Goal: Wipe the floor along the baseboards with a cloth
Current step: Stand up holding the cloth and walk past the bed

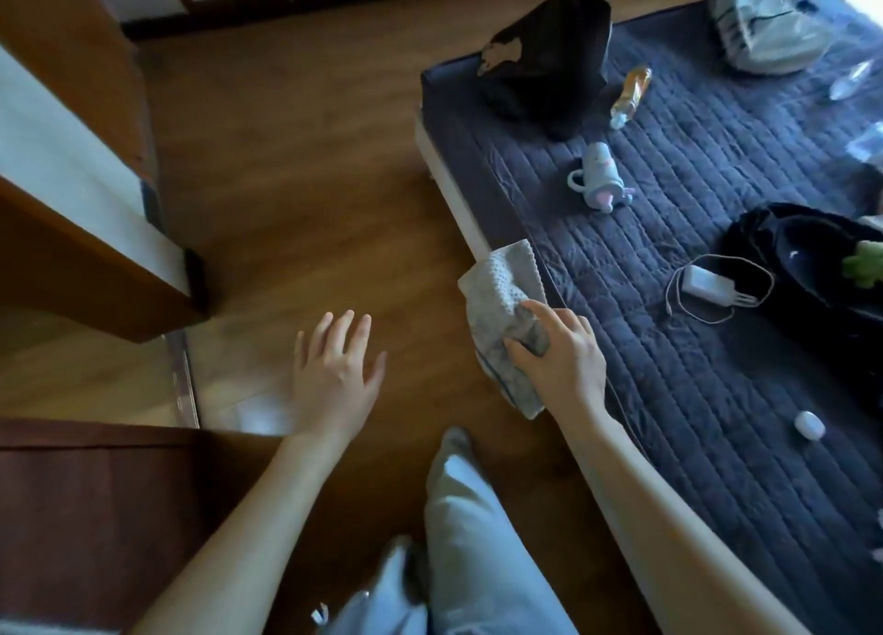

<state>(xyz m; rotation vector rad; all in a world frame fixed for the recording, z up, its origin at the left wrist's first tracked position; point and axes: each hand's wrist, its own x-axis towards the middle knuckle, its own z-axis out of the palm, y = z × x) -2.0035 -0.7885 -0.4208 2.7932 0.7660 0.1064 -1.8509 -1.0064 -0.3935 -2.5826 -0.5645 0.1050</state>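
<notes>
My right hand grips a grey textured cloth at the near edge of a low bed, above the wooden floor. The cloth hangs from my fingers, and its upper corner lies against the bed's dark quilt. Over the floor to the left, my left hand hovers with its fingers spread and holds nothing. A dark baseboard runs along the far wall at the top.
On the navy quilt lie a black bag, a bottle, a pale toy cup, a white charger with cable and a small white object. Wooden furniture stands left. My leg stretches below.
</notes>
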